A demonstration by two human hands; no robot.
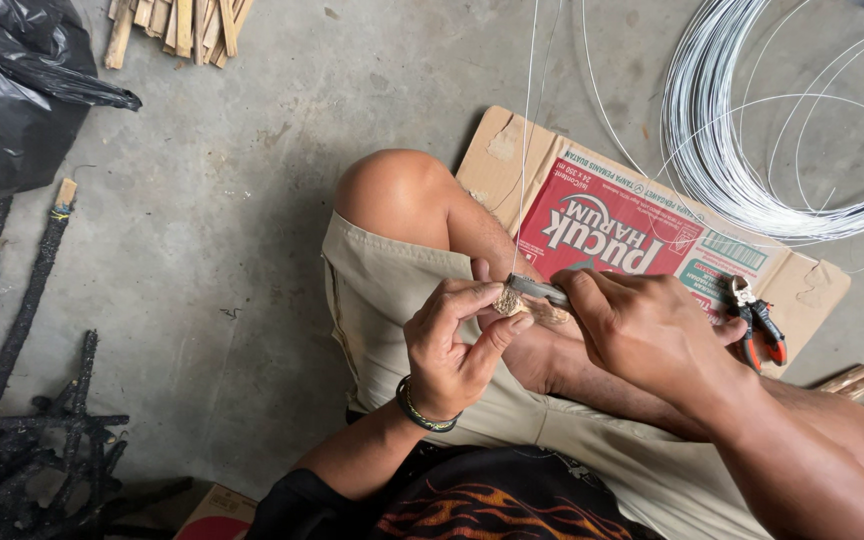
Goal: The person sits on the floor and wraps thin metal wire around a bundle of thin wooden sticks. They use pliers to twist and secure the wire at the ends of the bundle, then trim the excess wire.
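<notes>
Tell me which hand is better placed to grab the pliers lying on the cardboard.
Right, probably. The right hand is beside the red-handled pliers on the cardboard, though it holds a grey blade. The left hand is farther away, its fingers pinching a small tan piece.

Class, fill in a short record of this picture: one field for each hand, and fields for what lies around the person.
Left hand: pinches a small tan piece
Right hand: holds a thin grey tool against the piece
Seat: flattened cardboard box
Near right: pliers on the box, wire coil beyond
Near left: black sticks, black bag
Top: pale wood strips
</notes>
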